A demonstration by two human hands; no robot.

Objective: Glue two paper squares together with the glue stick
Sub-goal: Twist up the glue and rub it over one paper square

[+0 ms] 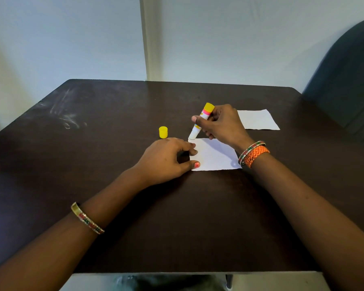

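A white paper square (215,156) lies on the dark table in front of me. My right hand (221,124) grips an uncapped glue stick (201,121), white with a yellow end, tilted with its tip touching the square's far left corner. My left hand (168,159) rests on the table with fingertips and thumb pressing the paper's left edge. The yellow cap (163,132) stands on the table just beyond my left hand. A second white paper square (257,119) lies flat farther back on the right, partly hidden behind my right hand.
The dark brown table (93,143) reaches to a pale wall at the back. A dark chair (345,80) stands past the table's right far corner. White scuff marks (67,114) show on the left of the tabletop.
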